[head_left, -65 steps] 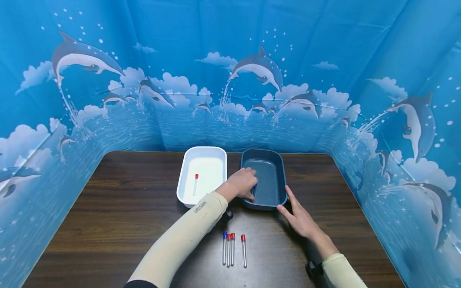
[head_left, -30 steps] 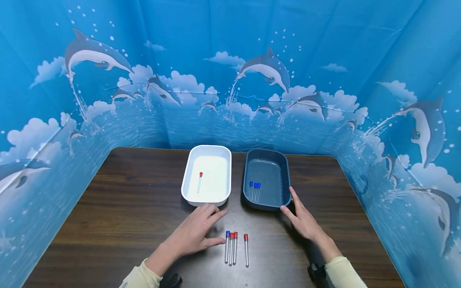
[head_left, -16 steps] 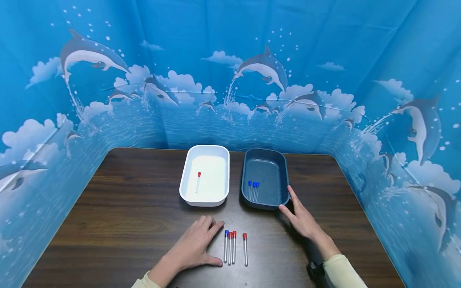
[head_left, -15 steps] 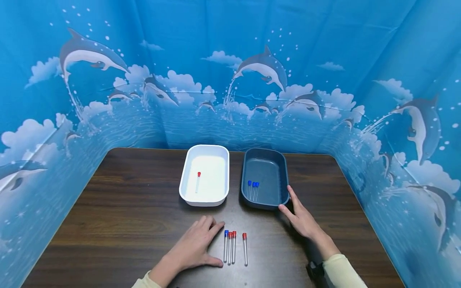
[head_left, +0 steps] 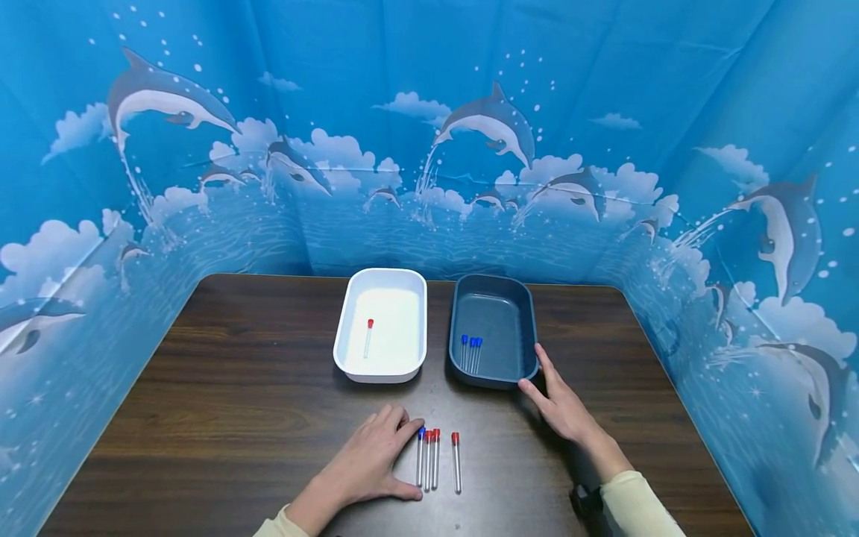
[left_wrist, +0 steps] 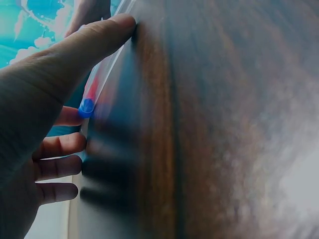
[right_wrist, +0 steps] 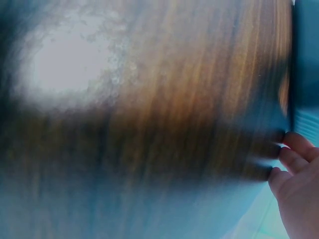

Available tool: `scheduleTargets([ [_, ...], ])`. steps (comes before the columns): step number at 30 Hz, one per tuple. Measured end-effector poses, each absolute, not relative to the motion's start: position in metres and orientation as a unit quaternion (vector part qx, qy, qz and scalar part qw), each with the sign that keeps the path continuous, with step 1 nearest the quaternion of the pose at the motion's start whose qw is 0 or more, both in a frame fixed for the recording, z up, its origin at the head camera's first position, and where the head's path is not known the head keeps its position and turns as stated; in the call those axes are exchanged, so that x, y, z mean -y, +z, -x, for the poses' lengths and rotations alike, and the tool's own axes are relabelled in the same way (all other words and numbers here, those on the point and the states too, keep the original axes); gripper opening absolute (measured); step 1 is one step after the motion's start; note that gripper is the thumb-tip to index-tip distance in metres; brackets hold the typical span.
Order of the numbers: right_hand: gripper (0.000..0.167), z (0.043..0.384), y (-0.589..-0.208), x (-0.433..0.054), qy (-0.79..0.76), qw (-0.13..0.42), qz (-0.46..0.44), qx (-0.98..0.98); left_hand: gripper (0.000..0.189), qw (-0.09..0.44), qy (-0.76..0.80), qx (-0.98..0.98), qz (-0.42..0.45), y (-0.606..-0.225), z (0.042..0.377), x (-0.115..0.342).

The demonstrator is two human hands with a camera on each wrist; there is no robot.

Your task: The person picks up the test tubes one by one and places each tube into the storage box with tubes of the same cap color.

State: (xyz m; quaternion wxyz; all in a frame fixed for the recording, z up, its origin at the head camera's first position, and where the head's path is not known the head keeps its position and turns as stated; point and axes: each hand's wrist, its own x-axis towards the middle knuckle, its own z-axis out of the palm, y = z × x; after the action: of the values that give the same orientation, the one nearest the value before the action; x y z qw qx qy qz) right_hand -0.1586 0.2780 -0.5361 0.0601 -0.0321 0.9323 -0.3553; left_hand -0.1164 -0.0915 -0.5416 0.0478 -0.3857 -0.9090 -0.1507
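Left hand (head_left: 372, 459) touches blue-capped tube (head_left: 420, 464), grip I cannot tell; relaxed right hand (head_left: 570, 412), partly hidden, touches tray (head_left: 499, 317) at four o'clock.

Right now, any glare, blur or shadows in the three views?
Head: loose tubes readable, mild sheen on the table near them. Left wrist: table blurred, glare lower right, dark shadows beside the fingers. Right wrist: table blurred, blown-out glare upper left.

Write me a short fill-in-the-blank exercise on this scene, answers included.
The white, rounded-rectangular plastic tray holds one slender clear tube whose cap is ____.
The dark blue, rounded-rectangular plastic tray holds ____ blue-capped clear tubes.
Fingers of the person's ____ hand touch the dark blue tray.

Missing words: red; three; right.
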Motion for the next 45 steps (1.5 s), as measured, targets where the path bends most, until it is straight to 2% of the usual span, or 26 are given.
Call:
scheduleTargets([
  [13,0.076,0.157,-0.535,-0.277,-0.355,0.063,0.029,-0.932,0.094,0.044,-0.156,0.912,0.377,-0.542,0.116,0.091],
  [27,0.077,0.157,-0.534,-0.277,-0.354,0.062,0.026,-0.933,0.092,0.027,-0.183,0.922,0.342,-0.537,0.113,0.106],
  [34,0.076,0.158,-0.535,-0.276,-0.356,0.059,0.030,-0.932,0.088,0.060,-0.195,0.914,0.351,-0.525,0.117,0.110],
  [45,0.075,0.157,-0.537,-0.279,-0.362,0.033,0.054,-0.930,0.088,0.029,-0.203,0.904,0.376,-0.490,0.140,0.100],
])
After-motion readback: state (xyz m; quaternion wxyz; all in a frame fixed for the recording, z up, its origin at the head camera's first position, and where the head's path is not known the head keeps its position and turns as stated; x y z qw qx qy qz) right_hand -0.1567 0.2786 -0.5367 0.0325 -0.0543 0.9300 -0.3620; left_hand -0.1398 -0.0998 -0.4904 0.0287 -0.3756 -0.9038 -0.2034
